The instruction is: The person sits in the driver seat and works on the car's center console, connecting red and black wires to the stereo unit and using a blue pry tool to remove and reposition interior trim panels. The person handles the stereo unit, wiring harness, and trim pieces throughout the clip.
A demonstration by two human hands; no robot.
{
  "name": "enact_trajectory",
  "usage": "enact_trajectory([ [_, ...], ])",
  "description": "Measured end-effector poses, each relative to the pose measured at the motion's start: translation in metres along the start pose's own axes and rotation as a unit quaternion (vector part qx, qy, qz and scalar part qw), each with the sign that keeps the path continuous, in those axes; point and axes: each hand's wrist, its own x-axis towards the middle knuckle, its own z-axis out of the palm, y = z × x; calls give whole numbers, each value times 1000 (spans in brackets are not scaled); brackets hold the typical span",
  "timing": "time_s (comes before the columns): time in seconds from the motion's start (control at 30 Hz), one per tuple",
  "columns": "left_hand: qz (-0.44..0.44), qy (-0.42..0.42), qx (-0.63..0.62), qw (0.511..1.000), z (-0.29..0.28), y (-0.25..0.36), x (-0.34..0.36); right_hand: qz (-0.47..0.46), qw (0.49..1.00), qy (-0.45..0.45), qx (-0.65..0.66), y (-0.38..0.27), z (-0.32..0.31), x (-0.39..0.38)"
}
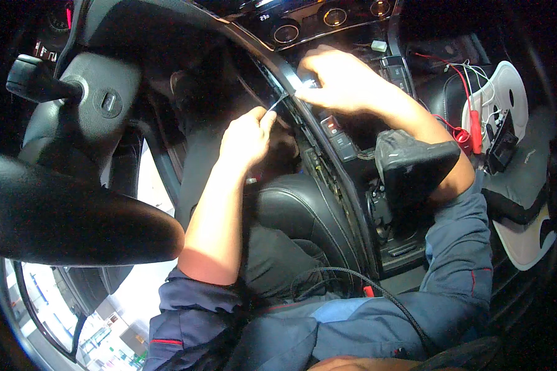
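Observation:
My left hand (247, 139) is closed around a thin, light-coloured rod-like tool (273, 106); its handle is hidden in my fingers. The tool's tip reaches the edge of the car's centre console (296, 112), on the footwell side. Just across that edge, my right hand (337, 80) bends down with its fingers curled near the tip. Something small and bright (309, 83) shows at those fingers, but its kind is unclear. Below my right wrist stands the gear lever in a loose black cover (411, 157), next to a button panel (339, 137) with a red light.
The steering wheel (74, 213) and column (80, 93) fill the left. Climate dials (334, 17) line the dashboard. A small white connector (379, 46) lies beyond my right hand. On the right seat are a red-handled tool (475, 131), wires and a black pouch (520, 173).

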Motion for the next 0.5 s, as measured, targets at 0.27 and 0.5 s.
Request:
enact_trajectory([
  [0.27,-36,75,-41,996,16,0,6,57,992,-62,-92,-15,-5,17],
  [0.5,-58,84,-60,993,33,-5,15,31,975,-125,-179,-18,2,32],
])
